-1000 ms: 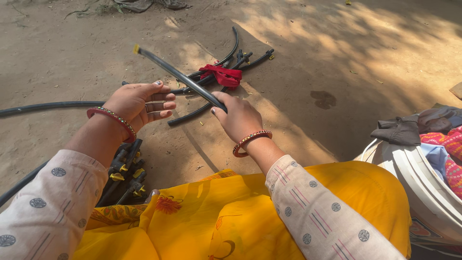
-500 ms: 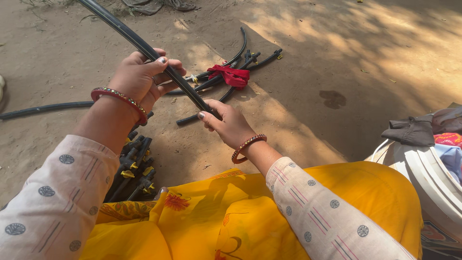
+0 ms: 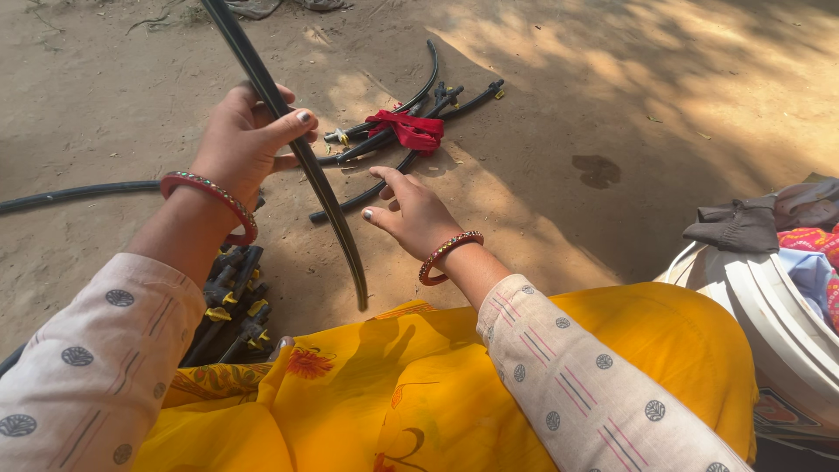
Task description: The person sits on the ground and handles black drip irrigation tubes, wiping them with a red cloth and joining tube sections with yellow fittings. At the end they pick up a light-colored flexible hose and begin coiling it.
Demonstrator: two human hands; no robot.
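- The left hand is gripping a black tube, fingers and thumb wrapped round its middle, holding it steeply tilted so the lower end is hanging just above the yellow cloth over the lap and the upper end is running out of the top of the view.
- The right hand is lying open, fingers spread, just right of the tube and not touching it.
- Judging by this, the handling step is a one-handed hold; taking the tube's lower end again would call for the right hand to be closing leftward.
- A bundle of tubes tied with red cloth is lying farther off on the dirt ground; short fitted pieces with yellow tips are piling near left.
- Open ground is lying far and right; a white tub of clothes is crowding the near right edge.
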